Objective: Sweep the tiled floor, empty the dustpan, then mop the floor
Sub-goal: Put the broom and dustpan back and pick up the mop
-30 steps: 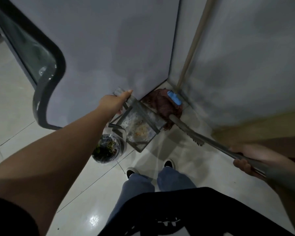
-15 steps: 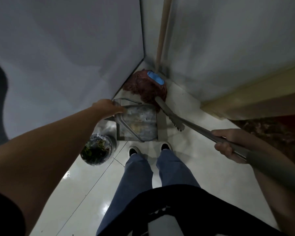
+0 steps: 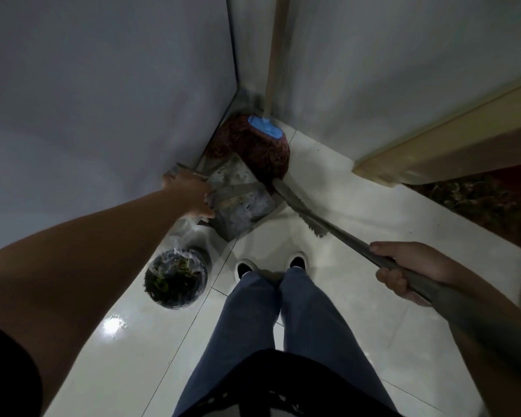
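Dustpan of grey metal, square and shallow, sits on the pale tiled floor at the foot of the grey wall, close to the corner where the two walls meet. Working from the left: your left hand reaches down to the pan's near-left edge, fingers resting on the rim and on the flat bar handle that crosses the pan; whether they are closed around that handle or merely laid on it cannot be told from this angle. Below your forearm a round bin lined with clear plastic stands on the floor, just beside the pan's lower-left corner, holding dark and green debris. Your two dark shoes with white toes stand just short of the pan's near edge. In the corner itself a mop with a reddish-brown string head, blue clamp and pale wooden pole leans upright, its strands touching the pan's far side. Your right hand is wrapped firmly around a long grey handle that runs diagonally up-left, its far end meeting the floor between the pan's right edge and the mop head. At the right edge of the floor lies a light wooden threshold.
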`<state>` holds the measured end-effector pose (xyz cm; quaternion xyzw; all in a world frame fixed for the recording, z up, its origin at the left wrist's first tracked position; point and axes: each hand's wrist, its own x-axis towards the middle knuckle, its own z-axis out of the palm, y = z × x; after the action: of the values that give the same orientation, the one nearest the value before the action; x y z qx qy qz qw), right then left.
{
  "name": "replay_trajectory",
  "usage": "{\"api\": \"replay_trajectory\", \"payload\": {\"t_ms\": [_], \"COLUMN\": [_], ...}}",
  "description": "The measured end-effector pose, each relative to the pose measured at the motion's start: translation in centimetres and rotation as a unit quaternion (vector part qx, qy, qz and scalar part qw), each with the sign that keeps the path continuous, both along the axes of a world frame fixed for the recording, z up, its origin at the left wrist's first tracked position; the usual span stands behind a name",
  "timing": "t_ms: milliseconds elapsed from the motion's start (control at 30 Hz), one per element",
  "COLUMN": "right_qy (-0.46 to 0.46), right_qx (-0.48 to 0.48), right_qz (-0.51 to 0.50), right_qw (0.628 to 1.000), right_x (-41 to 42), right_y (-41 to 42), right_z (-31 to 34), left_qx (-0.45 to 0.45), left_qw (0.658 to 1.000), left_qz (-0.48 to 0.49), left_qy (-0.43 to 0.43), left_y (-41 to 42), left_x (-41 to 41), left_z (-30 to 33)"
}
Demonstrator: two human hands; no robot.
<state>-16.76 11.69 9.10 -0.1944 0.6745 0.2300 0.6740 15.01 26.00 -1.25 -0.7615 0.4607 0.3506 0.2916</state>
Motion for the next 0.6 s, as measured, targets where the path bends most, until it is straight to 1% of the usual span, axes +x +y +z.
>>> {"api": "replay_trajectory", "payload": {"t_ms": [100,233,433,533,600], "right_qy": [0.009,0.018,0.029,0.031,0.031], "right_qx": [0.023,0.051,0.074,0.085,0.093], "right_qz": [-0.034,-0.072,-0.042,-0.046,-0.046], "right_qw": [0.999,0.996,0.996,0.995,0.994], "right_x": [0.7,1.7,1.6,1.2,0.9], "right_y": [0.1,0.5,1.2,1.3,1.4], "right_z": [-1.8,-4.6,-7.5,-8.2,-8.5], "left_qx": [0.003,0.012,0.045,0.013,-0.028], "left_qw": [0.999,0.997,0.985,0.985,0.991], "left_qz": [-0.041,-0.053,-0.144,-0.149,-0.113], "left_qy": [-0.027,-0.052,-0.089,-0.085,-0.06], "left_y": [0.3,0.4,1.6,2.0,2.3], "left_x": [0.2,0.3,1.0,0.7,0.2], "left_z": [-1.1,-2.9,-4.3,-5.2,-6.0]}}
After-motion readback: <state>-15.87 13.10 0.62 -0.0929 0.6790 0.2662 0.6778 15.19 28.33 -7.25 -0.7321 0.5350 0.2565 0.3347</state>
